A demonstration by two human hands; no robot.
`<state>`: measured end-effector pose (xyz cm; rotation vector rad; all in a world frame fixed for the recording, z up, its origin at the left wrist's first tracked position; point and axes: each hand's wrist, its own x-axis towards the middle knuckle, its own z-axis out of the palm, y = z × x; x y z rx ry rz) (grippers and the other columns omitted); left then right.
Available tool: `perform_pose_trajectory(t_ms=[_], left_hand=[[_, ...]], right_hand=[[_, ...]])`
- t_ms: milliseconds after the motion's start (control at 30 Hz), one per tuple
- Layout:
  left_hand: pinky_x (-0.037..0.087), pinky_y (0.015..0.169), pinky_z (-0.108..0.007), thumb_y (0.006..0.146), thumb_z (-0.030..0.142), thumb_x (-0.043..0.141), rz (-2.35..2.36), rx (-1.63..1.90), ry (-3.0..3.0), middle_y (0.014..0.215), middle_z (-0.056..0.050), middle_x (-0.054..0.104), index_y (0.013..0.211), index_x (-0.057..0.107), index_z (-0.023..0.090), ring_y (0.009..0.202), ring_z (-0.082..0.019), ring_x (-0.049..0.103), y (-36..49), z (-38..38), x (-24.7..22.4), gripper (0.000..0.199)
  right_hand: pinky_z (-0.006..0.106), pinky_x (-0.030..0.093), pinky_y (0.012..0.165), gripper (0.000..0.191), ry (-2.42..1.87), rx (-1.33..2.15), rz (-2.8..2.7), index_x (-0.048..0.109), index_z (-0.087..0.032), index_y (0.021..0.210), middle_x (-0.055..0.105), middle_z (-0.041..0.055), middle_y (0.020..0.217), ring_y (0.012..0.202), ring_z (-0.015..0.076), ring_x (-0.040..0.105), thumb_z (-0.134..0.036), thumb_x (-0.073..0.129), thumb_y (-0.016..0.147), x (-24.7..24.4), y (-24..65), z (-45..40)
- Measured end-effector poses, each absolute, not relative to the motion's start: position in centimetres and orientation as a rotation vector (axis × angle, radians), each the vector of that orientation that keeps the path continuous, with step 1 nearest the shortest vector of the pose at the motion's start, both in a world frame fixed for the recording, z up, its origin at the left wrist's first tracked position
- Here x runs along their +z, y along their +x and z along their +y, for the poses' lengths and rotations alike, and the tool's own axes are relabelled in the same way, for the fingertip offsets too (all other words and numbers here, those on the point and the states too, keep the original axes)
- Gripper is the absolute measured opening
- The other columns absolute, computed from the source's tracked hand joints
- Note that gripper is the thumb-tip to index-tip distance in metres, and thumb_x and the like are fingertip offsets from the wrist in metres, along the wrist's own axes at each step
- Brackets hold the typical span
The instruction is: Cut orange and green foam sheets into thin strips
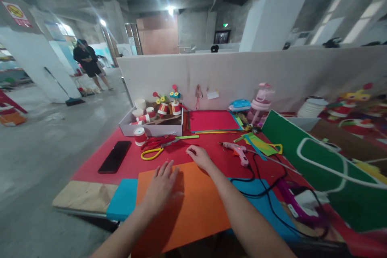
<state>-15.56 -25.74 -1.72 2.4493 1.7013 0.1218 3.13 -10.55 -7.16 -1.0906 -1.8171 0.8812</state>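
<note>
A large orange sheet (193, 205) lies in front of me, over blue material (123, 199) at the table's near edge. Over its left part is my left hand (163, 181), open, palm down, fingers stretched forward. My right hand (198, 157) is at the sheet's far edge with its fingers curled together. Whatever may be in that pinch is hidden. Beyond the hands lie yellow-handled scissors (152, 154) and red-handled tools (154, 143). A pink glue gun (237, 151) with a lit red light rests right of my right hand.
At left are a black phone (115, 157) and a red-and-white cup (140, 136). Behind, a box (157, 130) holds cups and cup figures. Red sheets (213, 121) lie at the back. A black cable (269, 197) and green board (317, 165) flank the right. One person (87, 60) stands far left.
</note>
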Motion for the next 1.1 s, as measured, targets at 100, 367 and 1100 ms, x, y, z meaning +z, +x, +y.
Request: perform_pose_trajectory(t_ms=[100,367,1100], left_hand=[[0.020,0.117,-0.065,0.070,0.062,0.072,1.397,0.050,2.535,0.162,-0.017,0.025,0.156,0.026,0.025,0.149,-0.042,0.020,-14.4,-28.9,-2.7,0.104],[0.039,0.108,-0.053,0.085,0.020,0.051,1.336,-0.149,2.538,0.144,-0.014,0.054,0.138,0.055,0.027,0.136,-0.034,0.045,-15.3,-30.1,-1.5,0.054],[0.037,0.110,-0.050,0.088,0.010,0.046,1.450,0.086,2.747,0.140,-0.008,0.059,0.130,0.063,0.031,0.137,-0.032,0.045,-15.5,-26.2,-2.2,0.049]], right_hand=[[0.030,0.046,0.074,0.015,-1.171,0.755,-1.865,0.065,-0.021,0.082,0.070,0.0040,0.083,0.076,0.0189,0.061,-0.029,0.052,0.086,-7.2,3.1,-10.6],[0.036,0.049,0.081,0.017,-1.277,0.728,-1.895,0.068,-0.021,0.096,0.073,0.0073,0.096,0.086,0.0228,0.066,-0.031,0.060,0.085,-2.4,5.7,-11.8],[0.045,0.034,0.113,0.059,-1.632,0.397,-2.494,0.052,-0.020,0.144,0.050,0.0073,0.150,0.137,0.0264,0.045,-0.008,0.039,0.088,-2.6,10.5,-25.4]])
